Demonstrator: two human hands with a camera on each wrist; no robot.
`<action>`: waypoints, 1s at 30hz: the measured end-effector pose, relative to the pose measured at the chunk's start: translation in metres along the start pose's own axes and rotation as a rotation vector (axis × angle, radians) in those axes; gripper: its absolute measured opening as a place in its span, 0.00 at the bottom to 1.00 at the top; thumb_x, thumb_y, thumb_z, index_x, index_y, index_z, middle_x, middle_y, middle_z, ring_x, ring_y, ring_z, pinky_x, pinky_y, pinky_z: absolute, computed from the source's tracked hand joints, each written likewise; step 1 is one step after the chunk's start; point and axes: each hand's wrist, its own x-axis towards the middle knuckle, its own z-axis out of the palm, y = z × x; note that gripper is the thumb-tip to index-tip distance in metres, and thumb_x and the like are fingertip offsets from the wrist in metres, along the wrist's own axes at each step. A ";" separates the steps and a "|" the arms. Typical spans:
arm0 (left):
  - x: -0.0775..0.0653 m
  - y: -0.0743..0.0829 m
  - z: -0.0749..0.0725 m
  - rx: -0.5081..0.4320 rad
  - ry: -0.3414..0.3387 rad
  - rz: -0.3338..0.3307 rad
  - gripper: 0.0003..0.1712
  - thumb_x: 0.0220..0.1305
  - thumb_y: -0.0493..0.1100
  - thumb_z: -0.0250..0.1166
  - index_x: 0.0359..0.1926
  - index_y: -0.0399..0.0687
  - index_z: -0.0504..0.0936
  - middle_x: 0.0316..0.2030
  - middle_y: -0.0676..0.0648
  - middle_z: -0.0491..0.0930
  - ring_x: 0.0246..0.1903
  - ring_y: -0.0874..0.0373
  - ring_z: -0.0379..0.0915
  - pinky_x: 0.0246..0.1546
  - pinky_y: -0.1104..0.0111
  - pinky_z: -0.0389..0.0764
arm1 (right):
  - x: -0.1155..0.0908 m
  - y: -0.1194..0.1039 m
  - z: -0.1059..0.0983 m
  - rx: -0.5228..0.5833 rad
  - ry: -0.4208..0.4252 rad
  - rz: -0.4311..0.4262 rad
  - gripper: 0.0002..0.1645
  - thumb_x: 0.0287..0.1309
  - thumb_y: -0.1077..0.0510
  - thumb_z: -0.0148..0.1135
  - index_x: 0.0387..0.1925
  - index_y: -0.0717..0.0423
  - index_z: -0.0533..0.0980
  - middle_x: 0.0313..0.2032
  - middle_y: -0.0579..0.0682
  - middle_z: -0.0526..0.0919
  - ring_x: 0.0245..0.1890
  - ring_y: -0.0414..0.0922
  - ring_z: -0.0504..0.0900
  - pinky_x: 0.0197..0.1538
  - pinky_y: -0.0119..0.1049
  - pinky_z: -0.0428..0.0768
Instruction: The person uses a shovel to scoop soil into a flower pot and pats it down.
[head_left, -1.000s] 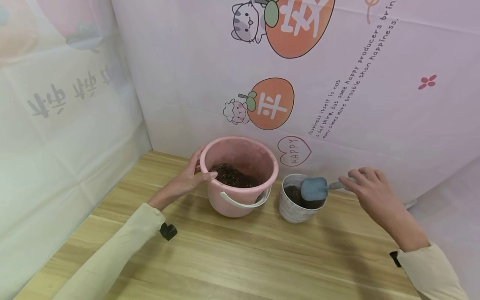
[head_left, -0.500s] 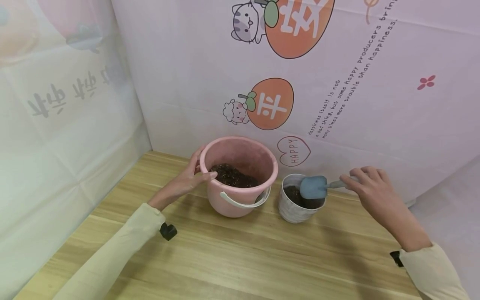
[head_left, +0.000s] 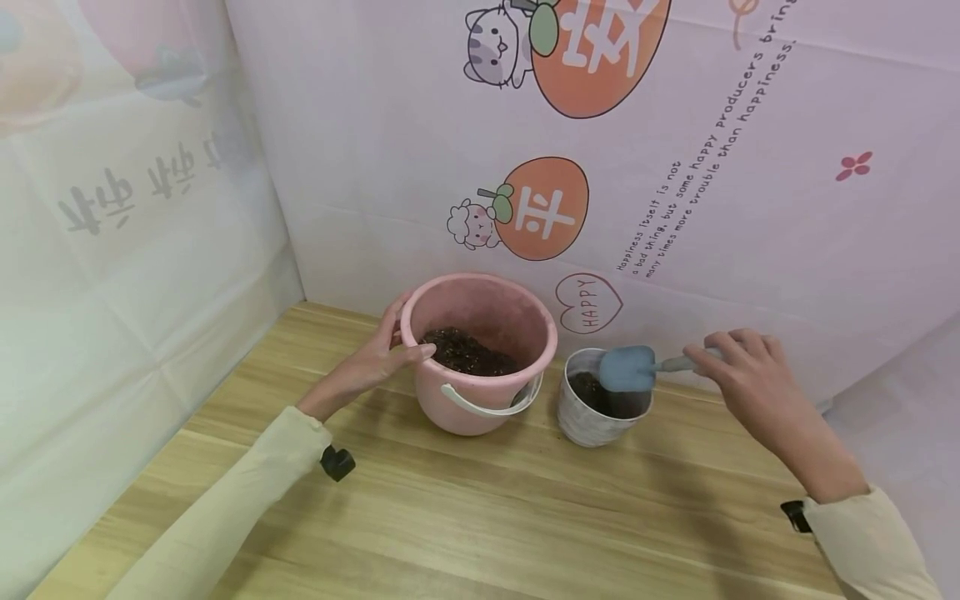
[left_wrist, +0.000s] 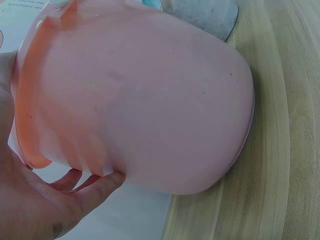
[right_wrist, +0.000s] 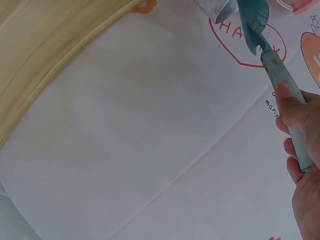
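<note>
A pink bucket (head_left: 480, 404) with a white handle (head_left: 487, 408) stands on the table, dark soil (head_left: 465, 352) inside it. My left hand (head_left: 382, 350) grips its left rim, thumb over the edge and fingers along the outer wall; in the left wrist view those fingers (left_wrist: 100, 190) lie against the pink side. To the bucket's right is a smaller whitish pot (head_left: 588, 427), also with soil (head_left: 588, 387) in it. Over the pot's mouth hangs the blue-grey blade of a hand trowel (head_left: 627, 369). My right hand (head_left: 757, 392) holds the trowel by its handle (right_wrist: 282, 82).
The wooden table (head_left: 480, 517) stretches in front of both containers. Close behind them rises a printed white sheet (head_left: 375, 167), and another white sheet (head_left: 135, 292) hangs on the left. Black wrist devices sit at both cuffs.
The trowel blade has risen slightly over the pot, and my right hand has shifted a little to the right. My left hand, the bucket and the pot stay where they were.
</note>
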 end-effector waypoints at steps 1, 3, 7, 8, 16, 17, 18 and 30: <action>0.000 0.000 0.000 -0.002 0.001 -0.001 0.61 0.65 0.57 0.67 0.85 0.65 0.33 0.82 0.38 0.42 0.80 0.38 0.47 0.76 0.41 0.58 | 0.000 0.001 0.000 0.004 0.006 0.003 0.33 0.40 0.75 0.75 0.52 0.56 0.80 0.46 0.62 0.80 0.47 0.67 0.74 0.42 0.63 0.70; -0.001 0.001 0.000 -0.004 0.003 -0.002 0.61 0.65 0.57 0.67 0.85 0.65 0.34 0.82 0.38 0.43 0.80 0.38 0.47 0.76 0.41 0.58 | 0.001 0.002 0.000 0.021 0.023 0.006 0.23 0.54 0.70 0.71 0.53 0.56 0.81 0.46 0.62 0.80 0.47 0.68 0.74 0.41 0.63 0.69; -0.001 0.001 0.001 -0.002 0.002 -0.004 0.61 0.65 0.57 0.67 0.85 0.66 0.33 0.83 0.38 0.42 0.80 0.38 0.47 0.76 0.41 0.57 | 0.003 0.003 0.000 0.063 0.074 0.008 0.23 0.83 0.46 0.46 0.51 0.56 0.82 0.44 0.62 0.80 0.45 0.67 0.73 0.39 0.58 0.66; -0.001 0.001 0.001 -0.001 0.002 -0.005 0.61 0.65 0.57 0.67 0.85 0.66 0.33 0.83 0.38 0.42 0.80 0.38 0.47 0.76 0.41 0.58 | 0.004 0.003 0.000 0.073 0.087 0.007 0.31 0.84 0.41 0.38 0.51 0.56 0.82 0.44 0.62 0.80 0.45 0.66 0.73 0.38 0.56 0.64; -0.001 0.002 0.000 0.003 0.002 -0.013 0.61 0.66 0.57 0.67 0.84 0.69 0.33 0.83 0.38 0.41 0.80 0.38 0.46 0.76 0.41 0.57 | 0.012 0.004 -0.002 0.139 0.171 0.022 0.37 0.82 0.37 0.37 0.49 0.60 0.84 0.42 0.61 0.79 0.40 0.63 0.70 0.39 0.50 0.59; -0.001 0.002 0.000 0.003 0.003 -0.014 0.61 0.66 0.57 0.67 0.84 0.69 0.33 0.83 0.38 0.41 0.80 0.38 0.45 0.76 0.41 0.57 | 0.014 0.004 -0.003 0.145 0.176 0.026 0.37 0.81 0.37 0.38 0.49 0.60 0.84 0.41 0.61 0.79 0.40 0.63 0.70 0.39 0.51 0.59; -0.001 0.002 0.000 0.004 0.003 -0.014 0.61 0.66 0.57 0.67 0.84 0.68 0.33 0.83 0.38 0.41 0.80 0.38 0.45 0.76 0.41 0.57 | 0.015 0.003 -0.003 0.151 0.179 0.029 0.37 0.81 0.37 0.38 0.49 0.60 0.84 0.41 0.61 0.79 0.40 0.63 0.70 0.39 0.52 0.60; -0.002 0.003 0.000 0.002 0.004 -0.009 0.61 0.66 0.57 0.67 0.84 0.70 0.34 0.83 0.39 0.41 0.80 0.38 0.45 0.76 0.41 0.57 | 0.036 -0.005 0.005 0.382 0.265 0.120 0.38 0.73 0.32 0.50 0.48 0.63 0.86 0.40 0.59 0.83 0.42 0.54 0.68 0.51 0.39 0.57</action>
